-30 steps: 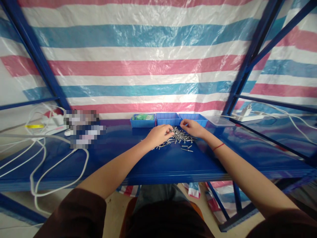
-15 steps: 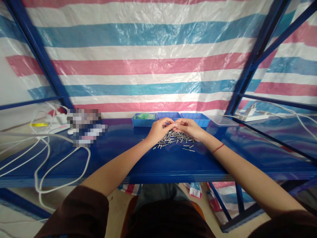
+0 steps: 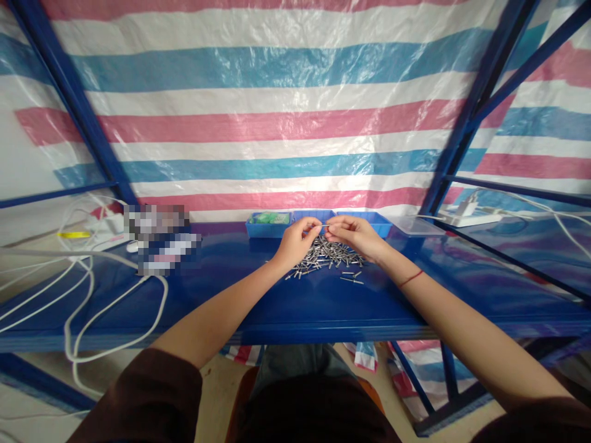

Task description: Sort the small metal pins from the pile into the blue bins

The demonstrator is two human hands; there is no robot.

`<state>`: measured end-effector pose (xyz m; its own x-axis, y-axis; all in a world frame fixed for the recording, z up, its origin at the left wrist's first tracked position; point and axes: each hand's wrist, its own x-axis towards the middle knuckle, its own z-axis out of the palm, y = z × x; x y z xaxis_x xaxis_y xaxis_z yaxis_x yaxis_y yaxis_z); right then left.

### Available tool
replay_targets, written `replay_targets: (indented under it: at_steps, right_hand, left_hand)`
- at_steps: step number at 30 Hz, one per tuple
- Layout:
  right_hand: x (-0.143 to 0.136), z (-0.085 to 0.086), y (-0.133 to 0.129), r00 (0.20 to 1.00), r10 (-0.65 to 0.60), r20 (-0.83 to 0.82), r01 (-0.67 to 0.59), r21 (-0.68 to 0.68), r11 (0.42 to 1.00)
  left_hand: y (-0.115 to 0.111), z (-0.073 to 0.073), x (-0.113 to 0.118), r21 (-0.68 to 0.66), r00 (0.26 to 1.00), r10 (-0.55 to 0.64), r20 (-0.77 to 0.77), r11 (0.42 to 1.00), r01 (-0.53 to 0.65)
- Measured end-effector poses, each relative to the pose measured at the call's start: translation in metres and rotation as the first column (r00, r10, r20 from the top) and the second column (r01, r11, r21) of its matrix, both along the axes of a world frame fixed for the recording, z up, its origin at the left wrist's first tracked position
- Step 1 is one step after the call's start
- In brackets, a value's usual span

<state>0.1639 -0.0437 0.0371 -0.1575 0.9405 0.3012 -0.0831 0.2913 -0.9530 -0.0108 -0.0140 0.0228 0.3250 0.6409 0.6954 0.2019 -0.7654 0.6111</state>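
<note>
Change: a second ago the hands were apart, left in the pile, right out by the right tray; half a second ago the fingertips had met; now they've parted slightly and a thin metal pin (image 3: 324, 225) shows bridging the gap. Reads to me as past picking up and into handling a single piece with both hands. Left hand (image 3: 300, 240): thumb and forefinger pinched almost closed on the pin's left end, other fingers curled. Right hand (image 3: 353, 235): thumb and fingertips closed at its right end, looks like a pinch too. Pin is up off the table (image 3: 295, 307), between the fingertips, above the far part of the pile (image 3: 325, 255). Long axis runs sideways, hand to hand, roughly level; can't tell which end is the head, fingers cover both. Pile sits below and just nearer than the hands, pieces pointing every way. Loose pins (image 3: 351, 281) lie nearer than the right hand, the closest one also about sideways. Beyond the hands: left tray (image 3: 265, 232) with green stuff, middle tray (image 3: 314, 215) partly hidden by them, right tray (image 3: 381, 229) behind the right hand
</note>
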Motion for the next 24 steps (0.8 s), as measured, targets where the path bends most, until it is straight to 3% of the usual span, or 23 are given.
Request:
replay_targets:
  at_steps: [7,11,13,16,20,24]
  right_hand:
    - [-0.004,0.007,-0.007,0.988,-0.011,0.154,-0.016,0.169,0.985]
    - [-0.001,0.011,0.012,0.943,-0.173,0.285,0.083,0.302,0.95]
    - [0.003,0.013,0.031,0.868,-0.34,0.362,0.158,0.449,0.879]
    - [0.007,0.015,0.058,0.659,-0.557,0.506,0.19,0.605,0.773]
    - [0.011,0.013,0.072,0.414,-0.584,0.699,0.043,0.625,0.779]
    - [0.028,0.009,0.061,0.303,-0.577,0.758,0.031,0.597,0.802]
  left_hand:
    - [0.005,-0.003,0.0,-0.073,0.996,-0.035,-0.081,0.997,0.029]
    - [0.008,0.0,-0.003,-0.064,0.99,0.079,-0.114,0.994,-0.087]
    - [0.012,0.001,-0.006,-0.07,0.984,0.146,-0.104,0.986,-0.153]
    - [0.017,0.001,-0.01,-0.089,0.978,0.162,-0.13,0.981,-0.174]
    - [0.018,0.001,-0.012,-0.079,0.966,0.137,-0.22,0.984,-0.158]
    - [0.011,0.0,-0.014,0.024,0.902,0.119,-0.415,0.992,-0.12]
